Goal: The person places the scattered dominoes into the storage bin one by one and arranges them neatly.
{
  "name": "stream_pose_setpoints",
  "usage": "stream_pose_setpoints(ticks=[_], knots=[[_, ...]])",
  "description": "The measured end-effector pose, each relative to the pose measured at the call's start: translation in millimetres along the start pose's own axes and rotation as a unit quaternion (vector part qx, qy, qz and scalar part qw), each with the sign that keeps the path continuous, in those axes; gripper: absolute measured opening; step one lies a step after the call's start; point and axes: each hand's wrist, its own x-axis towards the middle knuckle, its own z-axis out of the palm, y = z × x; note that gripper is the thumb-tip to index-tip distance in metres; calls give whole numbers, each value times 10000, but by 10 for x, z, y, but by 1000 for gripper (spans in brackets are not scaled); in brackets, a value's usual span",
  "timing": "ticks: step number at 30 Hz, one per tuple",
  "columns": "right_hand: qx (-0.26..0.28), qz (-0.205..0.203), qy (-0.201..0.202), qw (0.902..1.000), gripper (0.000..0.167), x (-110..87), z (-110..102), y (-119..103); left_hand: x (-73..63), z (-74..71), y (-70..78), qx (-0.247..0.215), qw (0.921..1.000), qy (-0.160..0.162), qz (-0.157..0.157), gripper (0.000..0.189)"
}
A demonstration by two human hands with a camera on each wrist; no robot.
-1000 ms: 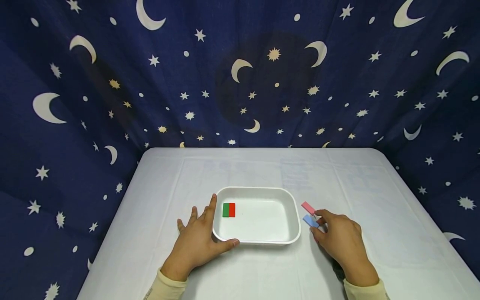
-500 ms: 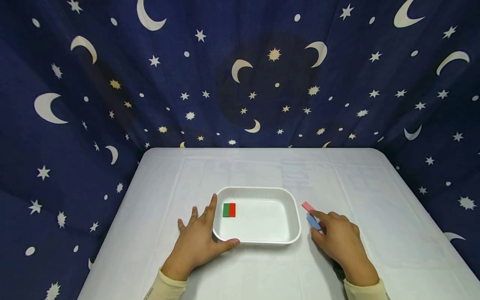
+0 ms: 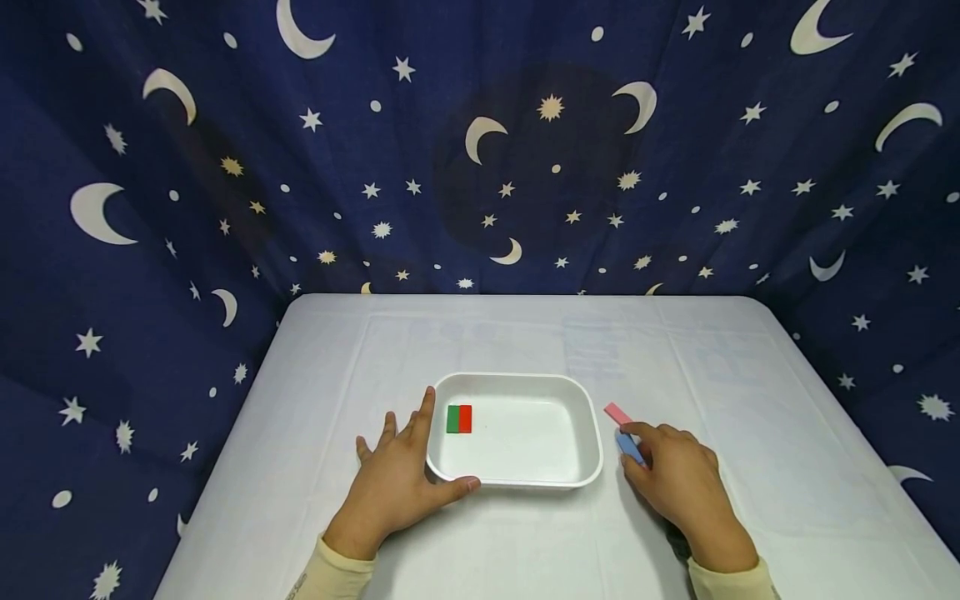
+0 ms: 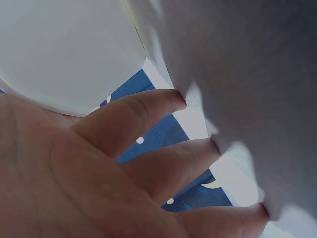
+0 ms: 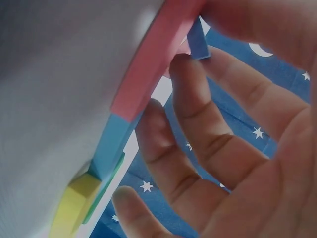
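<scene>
Across the white cloth-covered table [image 3: 480, 337], a shallow white rectangular tray [image 3: 532, 442] sat near the middle, rim raised all round. Well apart, the left hand [image 3: 397, 487] spread its fingers at the tray's left end, while the right hand [image 3: 678, 475], beyond the right rim, pinched a small tilted blue rectangular block [image 3: 630, 447] just beside a pink rectangular block [image 3: 618, 413]. Picking up seemed the step; moving inward would call for clearing that rim, with room right of the adjoining green rectangle [image 3: 453, 419] and red rectangle [image 3: 466, 419].
</scene>
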Motion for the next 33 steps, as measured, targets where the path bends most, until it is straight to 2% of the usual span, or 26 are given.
stream_pose_setpoints(ticks=[6,13,25,33], knots=[[56,-131,139,9998,38,7,-3,1,2,1,-2,5,10000,-42,-27,139],[201,-42,208,9996,36,15,5,16,4,0,-3,25,10000,-27,-22,139],[216,-117,654,9976,30,19,6,-10,-3,-3,7,38,10000,-12,-46,139],[276,-120,665,9973,29,11,8,-18,-13,-15,12,2,10000,-23,-26,138]])
